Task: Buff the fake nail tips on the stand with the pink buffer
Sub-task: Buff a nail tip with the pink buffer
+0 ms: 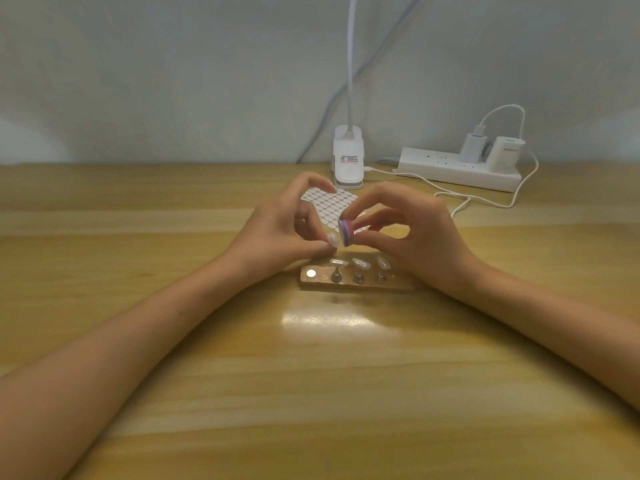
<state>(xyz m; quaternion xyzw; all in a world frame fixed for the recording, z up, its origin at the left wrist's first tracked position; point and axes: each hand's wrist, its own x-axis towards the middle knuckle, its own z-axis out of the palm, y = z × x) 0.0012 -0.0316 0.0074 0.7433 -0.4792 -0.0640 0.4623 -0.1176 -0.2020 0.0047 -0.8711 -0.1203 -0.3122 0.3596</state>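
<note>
Head view shows both your hands just above the stand (398, 287), which sits on the wooden table (311, 375). Your left hand (280, 226) pinches one nail tip (332, 240) between thumb and fingers. Your right hand (415, 233) pinches the pink buffer (345, 231), thumb below and fingers on top. The end of the buffer is right beside the nail tip. They look like they touch, but I cannot be sure.

On the stand, three nail tips (360, 262) sit on little pegs in a row. At the left end there is a round silver spot (311, 273) with no peg on it. I think the tip in your hand belongs there.

So I judge you are working on one tip now. I cannot tell if the three on the stand are buffed; they are too small to check. If they are not, you have those left to do, and the tip you hold has to go back on its spot.

Behind your hands lie a sheet of white stickers (332, 202), a lamp clip (348, 157) and a power strip (450, 168).
</note>
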